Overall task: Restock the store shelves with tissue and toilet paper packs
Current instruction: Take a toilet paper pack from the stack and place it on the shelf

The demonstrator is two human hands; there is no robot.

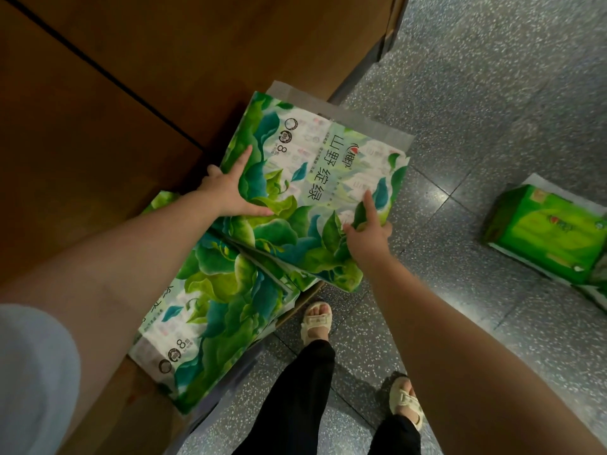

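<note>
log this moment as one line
both hands on upper leaf-print pack | left hand flat | right hand gripping edge | second pack beneath

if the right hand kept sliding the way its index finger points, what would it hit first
The right hand already rests on the leaf-print tissue pack; its finger would cross the pack face toward the clear sealed flap.

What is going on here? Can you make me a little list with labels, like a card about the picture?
Place: shop aisle with a speckled floor beside a brown shelf
Top pack: leafy green tissue pack, tilted
Pack beneath: a matching leafy pack lies under it
Left hand: left hand lies flat on the top pack, fingers spread
Right hand: right hand grips its near edge
On the floor: bright green pack, off to the right
Feet: pale sandals
</note>
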